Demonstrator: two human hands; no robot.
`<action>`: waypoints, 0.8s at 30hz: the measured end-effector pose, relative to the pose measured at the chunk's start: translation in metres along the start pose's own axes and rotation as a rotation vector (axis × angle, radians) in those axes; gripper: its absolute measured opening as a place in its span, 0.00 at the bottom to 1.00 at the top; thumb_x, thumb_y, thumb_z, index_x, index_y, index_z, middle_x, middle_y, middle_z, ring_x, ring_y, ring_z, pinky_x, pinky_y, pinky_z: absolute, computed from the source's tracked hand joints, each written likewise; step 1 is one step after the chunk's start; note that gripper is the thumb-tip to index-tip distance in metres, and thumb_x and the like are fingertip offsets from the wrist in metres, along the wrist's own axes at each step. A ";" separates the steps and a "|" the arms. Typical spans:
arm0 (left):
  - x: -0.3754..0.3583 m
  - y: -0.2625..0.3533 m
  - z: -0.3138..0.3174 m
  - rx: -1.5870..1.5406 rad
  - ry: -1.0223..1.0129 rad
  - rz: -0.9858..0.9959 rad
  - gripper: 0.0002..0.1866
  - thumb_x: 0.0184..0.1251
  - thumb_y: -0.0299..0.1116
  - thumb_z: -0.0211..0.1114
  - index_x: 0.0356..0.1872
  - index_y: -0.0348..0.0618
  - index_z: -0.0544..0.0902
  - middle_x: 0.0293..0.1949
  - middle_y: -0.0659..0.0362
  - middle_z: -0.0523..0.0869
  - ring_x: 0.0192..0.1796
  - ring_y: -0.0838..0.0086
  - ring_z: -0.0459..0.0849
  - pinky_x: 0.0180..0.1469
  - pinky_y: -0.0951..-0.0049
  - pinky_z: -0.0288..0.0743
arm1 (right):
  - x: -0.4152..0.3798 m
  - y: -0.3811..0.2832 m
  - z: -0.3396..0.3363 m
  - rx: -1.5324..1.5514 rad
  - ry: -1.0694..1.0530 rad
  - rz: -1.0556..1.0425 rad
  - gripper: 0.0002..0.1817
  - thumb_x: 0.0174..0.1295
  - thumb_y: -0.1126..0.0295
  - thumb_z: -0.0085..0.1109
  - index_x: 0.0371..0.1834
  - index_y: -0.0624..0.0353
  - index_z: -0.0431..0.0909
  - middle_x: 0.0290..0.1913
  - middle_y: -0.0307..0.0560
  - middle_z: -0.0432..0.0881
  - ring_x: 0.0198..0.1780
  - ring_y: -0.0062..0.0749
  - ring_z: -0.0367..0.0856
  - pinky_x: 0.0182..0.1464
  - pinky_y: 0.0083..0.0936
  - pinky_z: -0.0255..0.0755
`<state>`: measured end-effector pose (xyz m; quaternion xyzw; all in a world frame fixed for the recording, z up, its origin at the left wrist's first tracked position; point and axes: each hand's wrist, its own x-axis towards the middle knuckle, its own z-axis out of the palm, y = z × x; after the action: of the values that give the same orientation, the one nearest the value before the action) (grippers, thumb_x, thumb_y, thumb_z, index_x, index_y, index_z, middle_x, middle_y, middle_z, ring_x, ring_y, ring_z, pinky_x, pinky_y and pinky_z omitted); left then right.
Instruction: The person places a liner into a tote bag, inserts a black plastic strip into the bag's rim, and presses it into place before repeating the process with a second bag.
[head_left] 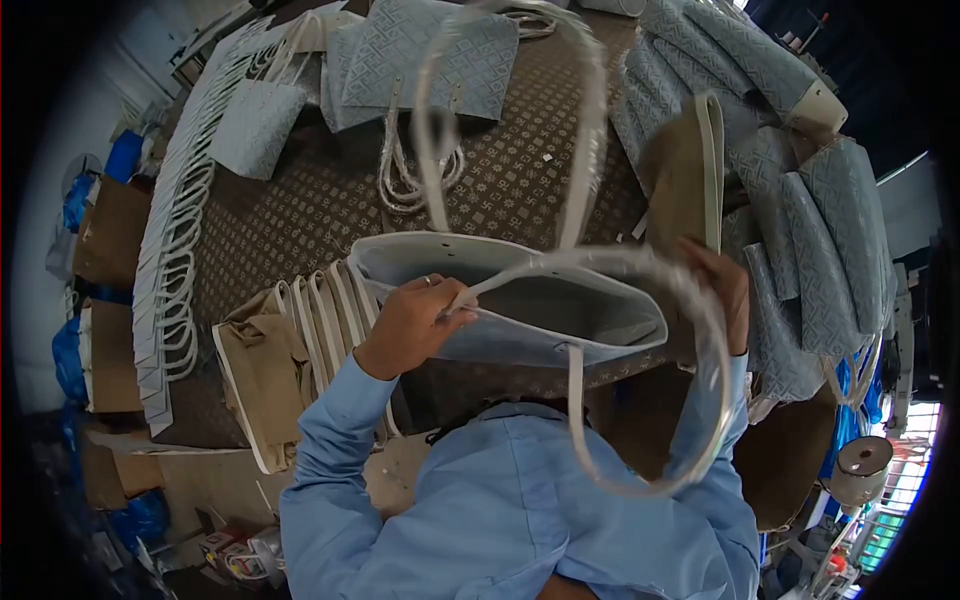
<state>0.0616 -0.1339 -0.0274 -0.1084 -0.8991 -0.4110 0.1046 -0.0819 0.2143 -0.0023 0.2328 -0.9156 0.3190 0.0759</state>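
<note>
From the head camera, the left hand [412,322] sits just left of centre, its fingers curled and pinched shut on the near rim of an open pale grey bag [520,305], where a wrapped handle [590,130] meets that rim. The bag lies at the centre of the view with its mouth gaping upward, showing a darker lining, and it rests over the edge of the patterned brown table [310,210]. The right hand [725,290], at about three o'clock from the bag, clasps the bag's far end, fingers closed around that edge; how firmly it grips cannot be told, since the bag hides part of it. A second clear-wrapped handle [710,400] loops down toward five o'clock, over the light blue sleeve. At nine o'clock of the bag, a row of tan bag linings [265,365] stands packed side by side, touching the bag's left end. At eleven o'clock lie flat patterned panels [430,55] with loose white handles [400,175] beneath them. From one to three o'clock, finished patterned bags [790,200] are stacked leaning on one another. Along the far left edge runs a long row of white handles [175,250].
</note>
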 end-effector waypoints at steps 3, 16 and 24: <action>0.001 -0.005 0.012 0.099 0.033 0.106 0.09 0.53 0.31 0.69 0.34 0.42 0.80 0.27 0.54 0.80 0.32 0.61 0.77 0.37 0.64 0.70 | 0.022 -0.041 0.006 0.153 -0.075 -0.292 0.19 0.56 0.64 0.61 0.47 0.65 0.78 0.34 0.60 0.80 0.35 0.45 0.82 0.37 0.32 0.73; -0.016 0.007 -0.016 0.069 -0.109 -0.004 0.10 0.54 0.37 0.69 0.28 0.43 0.79 0.23 0.58 0.80 0.34 0.62 0.78 0.60 0.58 0.59 | 0.064 -0.031 0.085 0.305 -0.417 -0.114 0.13 0.59 0.66 0.59 0.35 0.69 0.81 0.21 0.51 0.80 0.25 0.18 0.74 0.29 0.23 0.68; -0.082 0.032 0.022 0.331 0.287 -0.069 0.09 0.50 0.30 0.69 0.32 0.43 0.79 0.33 0.59 0.82 0.49 0.61 0.80 0.67 0.52 0.51 | 0.057 -0.039 0.094 0.180 -0.271 -0.124 0.14 0.58 0.63 0.59 0.31 0.66 0.81 0.23 0.61 0.77 0.23 0.50 0.77 0.28 0.34 0.68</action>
<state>0.1465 -0.1060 -0.0413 0.0006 -0.9333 -0.2725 0.2340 -0.1124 0.1081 -0.0386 0.3356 -0.8691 0.3599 -0.0496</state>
